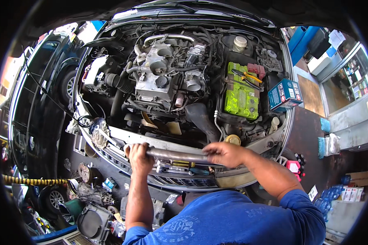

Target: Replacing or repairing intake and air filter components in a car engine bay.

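A grey, slightly curved metal pipe [176, 154] lies crosswise between my hands, above the front edge of an open engine bay. My left hand [140, 158] is closed around its left end. At the other end, the fingers of my right hand [225, 154] are closed on the pipe, a little blurred. Beyond it sits the engine [153, 87], with round openings on top and a black air hose [200, 118] in front. Several hand tools [182, 168] rest along the bumper just below the pipe.
Right of the engine, yellow-handled pliers [246, 76] lie on a bright green battery [241, 100]. A blue box [285, 96] stands on the right fender. Loose parts, including a radiator-like unit [93, 220], crowd the floor at lower left. A dark vehicle [37, 102] stands at left.
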`<state>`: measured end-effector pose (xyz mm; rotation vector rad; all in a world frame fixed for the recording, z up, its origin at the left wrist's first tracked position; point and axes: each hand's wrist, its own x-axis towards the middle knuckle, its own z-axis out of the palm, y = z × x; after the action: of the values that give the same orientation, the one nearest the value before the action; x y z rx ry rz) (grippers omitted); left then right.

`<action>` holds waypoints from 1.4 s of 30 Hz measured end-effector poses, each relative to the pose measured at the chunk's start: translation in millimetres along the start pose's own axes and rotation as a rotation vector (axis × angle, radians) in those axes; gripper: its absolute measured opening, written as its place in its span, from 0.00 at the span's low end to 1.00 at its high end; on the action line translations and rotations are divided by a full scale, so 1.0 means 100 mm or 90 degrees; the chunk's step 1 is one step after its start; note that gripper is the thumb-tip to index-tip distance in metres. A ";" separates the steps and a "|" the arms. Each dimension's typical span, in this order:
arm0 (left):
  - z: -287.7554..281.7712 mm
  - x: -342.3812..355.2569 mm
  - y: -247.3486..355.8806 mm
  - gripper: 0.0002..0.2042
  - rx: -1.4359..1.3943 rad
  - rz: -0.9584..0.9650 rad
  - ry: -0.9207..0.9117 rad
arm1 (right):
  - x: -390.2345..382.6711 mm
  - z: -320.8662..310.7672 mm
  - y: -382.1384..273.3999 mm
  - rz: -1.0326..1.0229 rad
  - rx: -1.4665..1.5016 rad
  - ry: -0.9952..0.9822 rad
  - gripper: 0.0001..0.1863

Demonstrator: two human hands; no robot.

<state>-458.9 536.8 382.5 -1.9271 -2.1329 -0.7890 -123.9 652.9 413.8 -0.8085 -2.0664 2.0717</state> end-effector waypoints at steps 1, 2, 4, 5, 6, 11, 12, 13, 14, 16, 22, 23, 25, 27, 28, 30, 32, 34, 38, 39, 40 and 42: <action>0.08 0.06 -0.19 0.18 -0.017 0.013 0.013 | 0.01 -0.05 0.05 -0.023 0.123 0.054 0.19; 0.15 0.13 -0.35 0.19 -0.032 0.017 0.041 | 0.03 -0.10 0.05 0.000 0.089 0.107 0.19; 0.26 0.28 -0.63 0.19 -0.062 0.029 0.082 | 0.10 -0.19 0.00 0.035 0.014 0.202 0.18; 0.33 0.38 -0.76 0.19 -0.077 0.038 0.095 | 0.15 -0.22 0.05 0.056 -0.004 0.237 0.19; 0.42 0.46 -0.90 0.18 -0.091 0.047 0.124 | 0.20 -0.24 0.10 0.057 -0.023 0.258 0.20; 0.82 0.60 -1.42 0.21 -0.112 0.024 0.089 | 0.41 -0.26 0.28 0.099 -0.044 0.280 0.21; 0.89 0.61 -1.46 0.22 -0.123 0.028 0.079 | 0.46 -0.27 0.29 0.118 -0.073 0.291 0.20; 0.94 0.60 -1.51 0.22 -0.133 0.030 0.071 | 0.52 -0.28 0.29 0.137 -0.103 0.300 0.20; 1.00 0.60 -1.54 0.23 -0.146 0.028 0.060 | 0.57 -0.30 0.31 0.142 -0.105 0.300 0.20; 1.09 0.55 -1.60 0.24 -0.151 0.018 0.049 | 0.72 -0.39 0.32 0.123 -0.153 0.337 0.19; 1.10 0.53 -1.53 0.23 -0.181 -0.011 0.047 | 1.38 -0.91 0.03 0.096 -0.268 0.445 0.19; 1.08 0.53 -1.49 0.23 -0.191 -0.013 0.044 | 1.51 -1.01 0.00 0.080 -0.307 0.469 0.20; 1.08 0.49 -1.47 0.22 -0.195 -0.029 0.058 | 1.79 -1.17 -0.09 0.026 -0.356 0.503 0.20; 1.04 0.46 -1.47 0.21 -0.180 -0.051 0.055 | 2.11 -1.33 -0.27 0.025 -0.418 0.499 0.21; 1.05 0.44 -1.46 0.22 -0.180 -0.055 0.050 | 2.25 -1.41 -0.36 0.012 -0.468 0.511 0.22; 1.05 0.51 -1.44 0.20 -0.173 -0.044 0.051 | 2.55 -1.63 -0.46 -0.002 -0.535 0.545 0.25; 1.04 0.69 -1.40 0.21 -0.164 -0.032 0.042 | 2.76 -2.02 -0.46 0.012 -0.705 0.568 0.28; 1.02 0.68 -1.39 0.21 -0.149 -0.031 0.030 | 2.99 -2.21 -0.62 0.044 -0.727 0.484 0.27; 1.02 0.60 -1.54 0.21 -0.145 -0.061 0.028 | 3.18 -1.93 -0.88 0.145 -0.813 0.254 0.23; 1.07 0.59 -1.56 0.21 -0.133 -0.059 0.039 | 3.11 -1.84 -0.83 0.179 -0.773 0.183 0.22; 1.10 0.60 -1.57 0.21 -0.127 -0.050 0.048 | 3.02 -1.74 -0.78 0.210 -0.731 0.113 0.21; 1.13 0.64 -1.51 0.20 -0.130 -0.037 0.045 | 2.70 -1.56 -0.60 0.291 -0.721 0.061 0.25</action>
<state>-588.9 642.8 274.8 -1.9058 -2.1493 -1.1087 -304.3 914.6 403.2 -1.5446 -3.1398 0.7164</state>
